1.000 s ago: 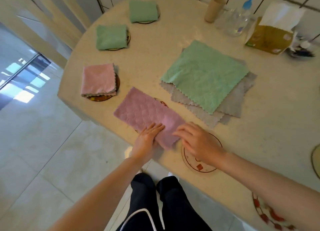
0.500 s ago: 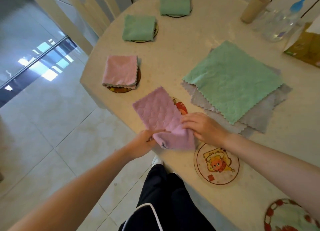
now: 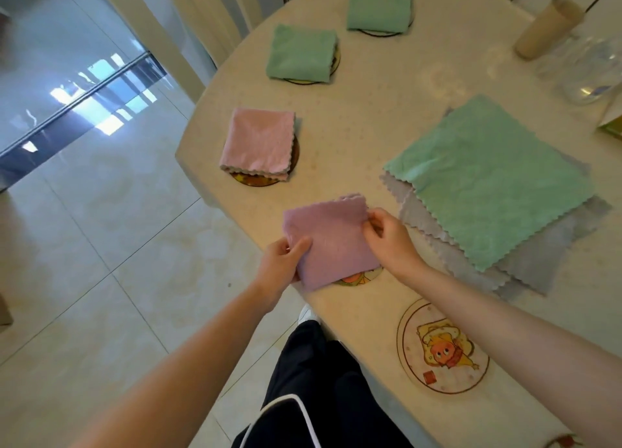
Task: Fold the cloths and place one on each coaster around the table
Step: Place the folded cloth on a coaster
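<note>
On the table [image 3: 370,138], the purple cloth [image 3: 331,242], a strip before, is now folded square, both hands' grip pinching it.

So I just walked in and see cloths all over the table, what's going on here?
A person is folding cloths onto coasters. Both hands, left and right, hold a folded purple cloth over a coaster at the table's near edge. A pink cloth and two green ones already sit folded on coasters. A stack of unfolded cloths waits, and the cartoon coaster is bare.
</note>
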{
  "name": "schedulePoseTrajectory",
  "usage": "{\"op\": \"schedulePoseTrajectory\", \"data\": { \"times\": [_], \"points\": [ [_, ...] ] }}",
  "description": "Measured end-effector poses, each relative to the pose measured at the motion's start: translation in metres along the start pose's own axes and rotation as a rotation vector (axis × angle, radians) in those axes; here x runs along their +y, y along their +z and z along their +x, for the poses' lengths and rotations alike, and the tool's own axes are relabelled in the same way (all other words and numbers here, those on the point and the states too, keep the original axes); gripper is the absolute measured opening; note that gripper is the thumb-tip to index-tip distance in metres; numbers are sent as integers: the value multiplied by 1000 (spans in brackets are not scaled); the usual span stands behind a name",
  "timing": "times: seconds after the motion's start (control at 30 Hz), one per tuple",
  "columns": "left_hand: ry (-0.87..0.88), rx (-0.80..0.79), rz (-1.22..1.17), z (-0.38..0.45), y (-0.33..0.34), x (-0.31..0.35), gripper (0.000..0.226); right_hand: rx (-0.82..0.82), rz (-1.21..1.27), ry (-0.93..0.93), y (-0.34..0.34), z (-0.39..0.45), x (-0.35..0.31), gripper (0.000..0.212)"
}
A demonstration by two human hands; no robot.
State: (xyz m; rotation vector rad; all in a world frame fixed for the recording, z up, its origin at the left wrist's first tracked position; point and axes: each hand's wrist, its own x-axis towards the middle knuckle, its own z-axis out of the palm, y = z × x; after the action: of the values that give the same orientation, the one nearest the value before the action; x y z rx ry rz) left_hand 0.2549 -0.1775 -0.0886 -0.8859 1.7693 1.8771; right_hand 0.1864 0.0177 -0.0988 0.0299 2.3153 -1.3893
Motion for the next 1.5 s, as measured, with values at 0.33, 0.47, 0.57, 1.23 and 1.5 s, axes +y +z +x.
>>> {"op": "schedulePoseTrajectory", "data": {
  "times": [0.33, 0.47, 0.57, 1.23, 1.5],
  "points": [
    [-10, 75, 64, 10, 4, -13, 37, 76, -379, 83, 17, 27, -5, 29],
    [98, 197, 192, 5, 10, -15, 50, 80, -439, 37, 19, 25, -3, 28],
    [283, 371, 499, -3, 11, -14, 81, 90, -493, -21, 18, 24, -3, 27],
    [-58, 395, 42, -3, 16, 1, 63, 6, -236, 331, 13, 1, -23, 43],
    [-50, 382, -101, 6, 15, 20, 43, 18, -132, 276, -4, -10, -36, 33]
  ]
}}
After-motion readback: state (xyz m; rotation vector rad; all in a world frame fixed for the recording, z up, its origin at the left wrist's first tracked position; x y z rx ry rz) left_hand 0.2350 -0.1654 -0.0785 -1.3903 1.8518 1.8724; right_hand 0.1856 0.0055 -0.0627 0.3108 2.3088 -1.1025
